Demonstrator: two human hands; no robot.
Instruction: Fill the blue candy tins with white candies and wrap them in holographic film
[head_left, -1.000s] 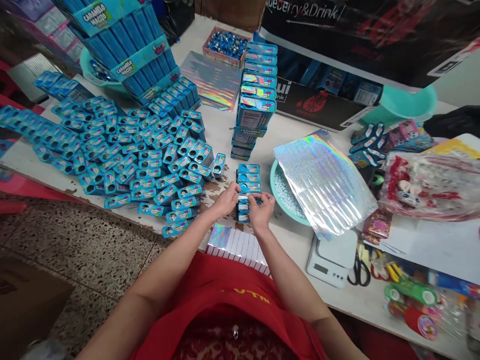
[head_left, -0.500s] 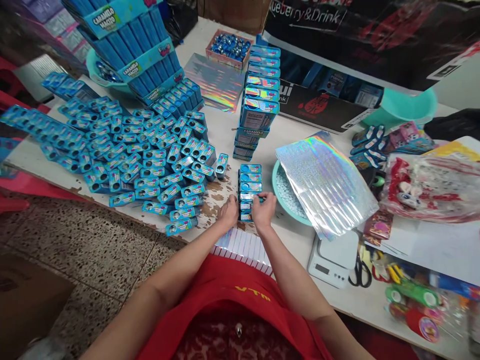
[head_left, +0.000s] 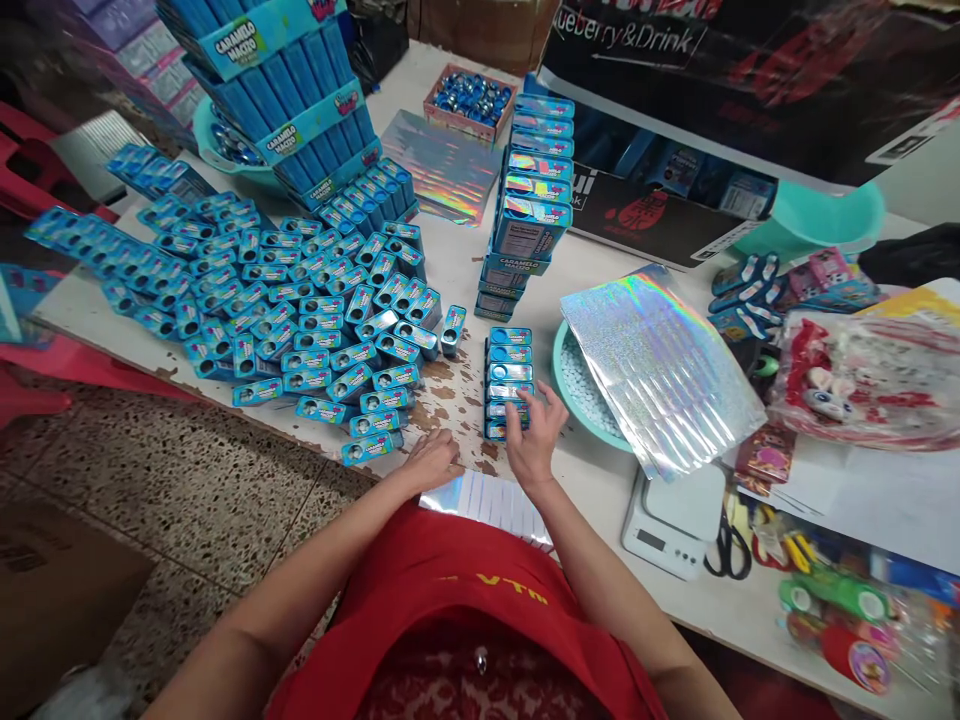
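Observation:
A short column of blue boxes (head_left: 510,372) stands on the worn table in front of me. My right hand (head_left: 534,432) is over the near boxes of this column, fingers apart, with fingertips at their tops. My left hand (head_left: 433,458) rests near the table's edge, left of the column, its fingers partly curled; what it holds, if anything, is hidden. Close below lies a silver sheet of strips (head_left: 491,500). Many upright blue boxes with round holes (head_left: 322,340) spread out on the left, and one single box (head_left: 453,330) stands apart from them.
Behind the column rises a stack of blue boxes (head_left: 532,200). On the right are a teal bowl of white beads (head_left: 581,385), partly under holographic sheets (head_left: 660,365), a white scale (head_left: 667,530) and scissors (head_left: 727,548). A tiered display (head_left: 285,100) stands at the back left.
My left hand has left the column's side and moved left and toward me. My right hand has opened its fingers over the near boxes. The view has shifted slightly.

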